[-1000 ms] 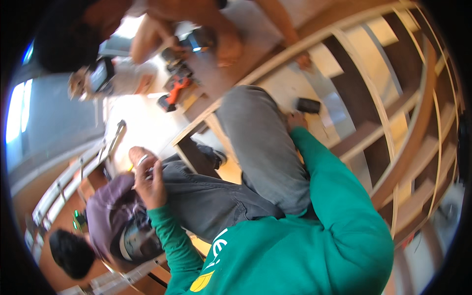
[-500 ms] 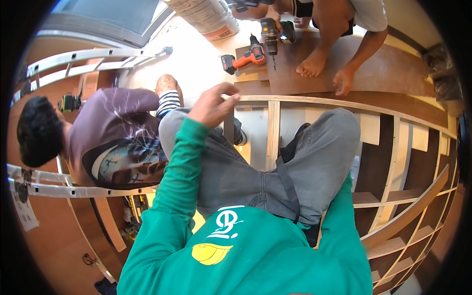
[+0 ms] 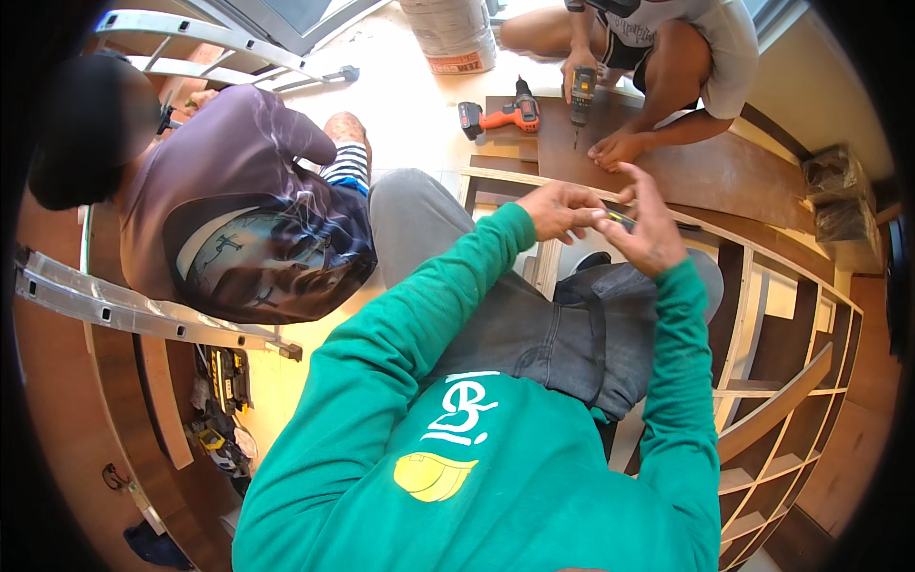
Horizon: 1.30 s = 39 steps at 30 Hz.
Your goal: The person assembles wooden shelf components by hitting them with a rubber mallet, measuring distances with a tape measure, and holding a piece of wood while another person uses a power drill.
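Note:
My hands meet above the edge of a wooden frame with many compartments (image 3: 505,176), over my lap. My right hand (image 3: 653,229) has its thumb and lower fingers closed round a slim, small object with a yellow-green part (image 3: 621,220); its index finger points away. Its kind is too small and too covered to tell. My left hand (image 3: 564,212) reaches across from the left, fingers curled together at my right thumb. Whether it also grips something is hidden.
A co-worker across from me holds a drill (image 3: 581,95) over a brown board (image 3: 753,181). An orange-black drill (image 3: 510,116) lies nearby. Another person sits close on my left, by a ladder (image 3: 143,303). A curved strip (image 3: 777,405) lies across the frame at right.
My left hand has left the frame's edge and moved right. My right hand has come up into view to meet it. The view has shifted, and the co-worker's drill points down at the board.

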Each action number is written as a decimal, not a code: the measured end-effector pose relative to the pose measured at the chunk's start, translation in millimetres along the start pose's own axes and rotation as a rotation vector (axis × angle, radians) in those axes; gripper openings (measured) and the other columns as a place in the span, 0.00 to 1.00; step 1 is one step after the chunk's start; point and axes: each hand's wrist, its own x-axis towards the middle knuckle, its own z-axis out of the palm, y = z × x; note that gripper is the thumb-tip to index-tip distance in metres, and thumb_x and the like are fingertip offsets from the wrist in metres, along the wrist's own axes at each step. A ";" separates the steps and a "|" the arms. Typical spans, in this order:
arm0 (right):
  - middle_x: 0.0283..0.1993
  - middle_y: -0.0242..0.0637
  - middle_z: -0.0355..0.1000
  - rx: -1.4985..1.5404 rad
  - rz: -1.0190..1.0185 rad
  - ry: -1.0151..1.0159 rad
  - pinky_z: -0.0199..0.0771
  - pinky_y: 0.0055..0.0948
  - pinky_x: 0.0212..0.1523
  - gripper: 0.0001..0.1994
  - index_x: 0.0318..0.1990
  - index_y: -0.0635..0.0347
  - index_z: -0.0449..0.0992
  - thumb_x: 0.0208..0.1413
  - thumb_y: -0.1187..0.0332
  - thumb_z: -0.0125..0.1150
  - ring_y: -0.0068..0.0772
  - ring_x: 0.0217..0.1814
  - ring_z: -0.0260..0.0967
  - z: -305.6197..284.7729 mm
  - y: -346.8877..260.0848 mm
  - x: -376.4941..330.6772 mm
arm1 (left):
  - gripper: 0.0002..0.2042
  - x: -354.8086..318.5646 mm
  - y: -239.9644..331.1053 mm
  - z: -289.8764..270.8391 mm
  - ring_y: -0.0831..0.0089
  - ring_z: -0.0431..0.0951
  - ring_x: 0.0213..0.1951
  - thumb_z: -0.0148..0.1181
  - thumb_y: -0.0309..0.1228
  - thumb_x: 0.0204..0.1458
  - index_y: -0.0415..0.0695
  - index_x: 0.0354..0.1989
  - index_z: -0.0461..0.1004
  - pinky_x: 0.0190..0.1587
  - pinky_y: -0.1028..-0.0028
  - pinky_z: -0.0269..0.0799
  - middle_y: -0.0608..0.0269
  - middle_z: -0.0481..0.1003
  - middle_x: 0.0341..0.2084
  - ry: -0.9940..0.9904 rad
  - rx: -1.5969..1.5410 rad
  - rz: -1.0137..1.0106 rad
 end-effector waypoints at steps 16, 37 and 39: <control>0.37 0.38 0.78 -0.060 0.001 -0.363 0.76 0.32 0.47 0.21 0.56 0.58 0.78 0.55 0.61 0.62 0.33 0.39 0.75 48.8 95.8 18.5 | 0.11 -26.4 -34.2 -148.1 0.80 0.74 0.32 0.72 0.35 0.56 0.49 0.46 0.85 0.32 0.77 0.76 0.71 0.81 0.36 0.079 0.775 -0.158; 0.39 0.54 0.80 -0.482 0.281 -0.264 0.76 0.50 0.50 0.15 0.44 0.59 0.84 0.62 0.57 0.62 0.59 0.44 0.78 53.6 123.0 46.2 | 0.11 -15.1 -61.9 -205.0 0.73 0.82 0.34 0.68 0.35 0.59 0.52 0.49 0.86 0.34 0.69 0.83 0.62 0.84 0.38 0.463 0.636 -0.317; 0.41 0.53 0.81 -0.507 0.306 -0.278 0.76 0.49 0.51 0.15 0.44 0.57 0.85 0.62 0.57 0.62 0.57 0.45 0.78 53.7 124.6 45.4 | 0.09 -19.2 -63.2 -207.7 0.77 0.76 0.32 0.68 0.36 0.61 0.50 0.48 0.83 0.35 0.71 0.80 0.70 0.79 0.33 0.441 0.641 -0.384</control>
